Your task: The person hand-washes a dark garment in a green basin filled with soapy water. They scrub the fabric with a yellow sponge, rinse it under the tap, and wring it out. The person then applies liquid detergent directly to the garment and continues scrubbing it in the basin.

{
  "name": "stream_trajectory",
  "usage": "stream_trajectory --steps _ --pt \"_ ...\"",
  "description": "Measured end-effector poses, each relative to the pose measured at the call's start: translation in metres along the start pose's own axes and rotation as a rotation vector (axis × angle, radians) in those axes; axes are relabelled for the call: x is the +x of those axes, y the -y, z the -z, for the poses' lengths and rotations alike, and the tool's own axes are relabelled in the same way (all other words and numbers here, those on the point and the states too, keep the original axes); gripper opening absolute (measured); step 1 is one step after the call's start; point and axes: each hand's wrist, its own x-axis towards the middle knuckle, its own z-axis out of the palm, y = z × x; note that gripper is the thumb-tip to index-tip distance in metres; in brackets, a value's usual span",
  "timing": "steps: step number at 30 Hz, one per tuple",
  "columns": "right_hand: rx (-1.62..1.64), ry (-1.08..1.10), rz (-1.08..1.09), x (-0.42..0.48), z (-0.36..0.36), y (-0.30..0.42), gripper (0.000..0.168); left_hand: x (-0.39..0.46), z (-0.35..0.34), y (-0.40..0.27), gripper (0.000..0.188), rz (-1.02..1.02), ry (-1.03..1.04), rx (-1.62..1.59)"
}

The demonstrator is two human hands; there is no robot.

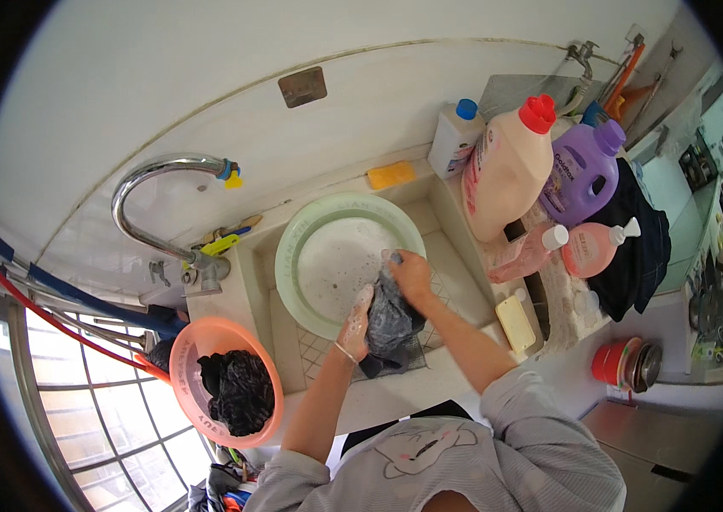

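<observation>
Both my hands grip a wet dark grey cloth garment at the front right rim of a pale green plastic basin. My left hand, wet with suds, holds its left side. On the upper end, my right hand is closed, with a bit of cloth showing by the fingers. The garment's lower end hangs over the front of the sink, where a dark ribbed surface shows beneath it. White foamy water fills the basin, which stands inside the stone sink.
A curved chrome faucet rises at the left. Below it, an orange basin holds dark clothes. Detergent bottles crowd the right ledge beside a yellow soap bar. An orange sponge rests on the back ledge.
</observation>
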Motion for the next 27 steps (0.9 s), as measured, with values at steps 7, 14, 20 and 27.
stream_trajectory --steps 7,14,20,27 --pt "0.431 0.294 -0.143 0.027 0.067 -0.063 0.035 -0.001 0.052 0.014 0.067 -0.208 -0.218 0.753" --pt "-0.059 0.376 0.453 -0.018 0.1 -0.021 0.067 -0.035 -0.001 0.028 0.039 -0.315 -0.141 1.473" --pt "-0.613 0.524 0.626 -0.017 0.082 -0.041 0.077 -0.016 0.022 0.023 0.019 -0.242 -0.047 0.919" --pt "0.471 0.352 0.13 0.003 0.111 -0.032 0.047 -0.034 0.085 0.031 0.023 -0.008 -0.37 0.157"
